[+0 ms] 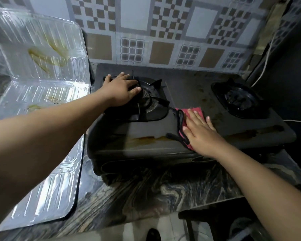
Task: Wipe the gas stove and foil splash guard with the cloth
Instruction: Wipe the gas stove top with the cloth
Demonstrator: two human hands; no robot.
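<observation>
Head view: right hand [201,132], fingers flat and spread, presses a pink black-edged cloth [187,119] onto the dark two-burner gas stove [146,134]; left hand [120,90], fingers splayed, rests on its left black pan support [156,101]; the stained ribbed foil splash guard [42,84] stands left of the stove.

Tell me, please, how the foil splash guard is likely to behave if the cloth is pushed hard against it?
The foil splash guard looks thin and creased, so it would probably flex or dent rather than resist. It stands folded and seemingly unsupported on the counter, so a firm push may slide or topple it. Bracing it with the left hand, while the right hand wipes with the cloth, seems wise.
</observation>
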